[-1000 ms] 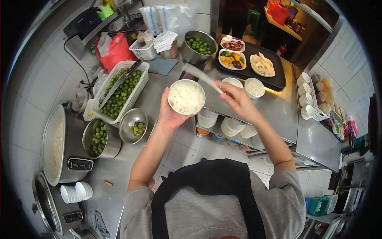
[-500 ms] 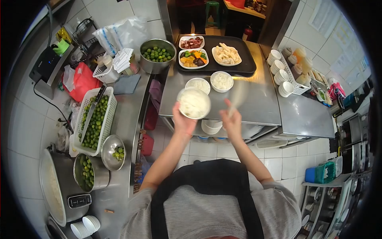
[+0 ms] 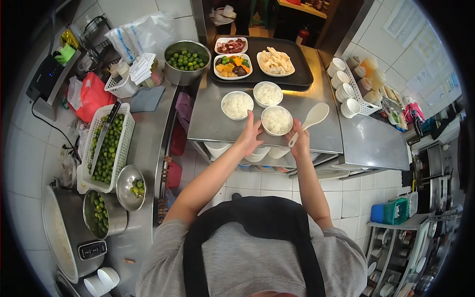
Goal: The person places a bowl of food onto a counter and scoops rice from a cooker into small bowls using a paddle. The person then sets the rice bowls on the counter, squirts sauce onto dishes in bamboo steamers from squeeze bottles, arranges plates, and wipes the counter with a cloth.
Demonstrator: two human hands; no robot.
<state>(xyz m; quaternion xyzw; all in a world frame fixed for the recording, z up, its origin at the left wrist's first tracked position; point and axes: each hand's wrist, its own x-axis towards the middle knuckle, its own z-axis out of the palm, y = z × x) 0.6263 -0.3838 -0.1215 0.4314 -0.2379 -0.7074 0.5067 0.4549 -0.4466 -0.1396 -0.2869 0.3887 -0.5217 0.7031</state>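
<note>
The rice bowl (image 3: 276,120) stands on the steel counter (image 3: 326,131), near its front edge, between the person's two hands. It is white, round and filled with white rice.

Far left: a rice cooker (image 3: 62,237) stands open. Beside it are a steel pot (image 3: 101,214) and a small steel bowl (image 3: 130,180), both containing green limes. Behind them, a white plastic basket (image 3: 106,146) holds more limes, with a knife (image 3: 105,132) lying across the top. A red bag (image 3: 94,95) lies further back, against the tiled wall.

Centre: the left hand (image 3: 251,134) is at the left side of the rice bowl, fingers extended and partly open, touching or just beside the rim; exact contact cannot be confirmed. Behind this bowl, two further rice-filled bowls (image 3: 237,105) (image 3: 267,93) stand side by side on the same counter. Behind them, a black tray (image 3: 302,74) carries three plates of food. To the left of the tray stands a large steel bowl of limes (image 3: 186,61).

Right: the right hand (image 3: 299,141) is closed around the handle of a white rice paddle (image 3: 310,120), just beside the right rim of the rice bowl. The paddle blade points up and to the right, clear of the bowl. Further right, a white rack (image 3: 363,106) holds stacks of small white cups.
</note>
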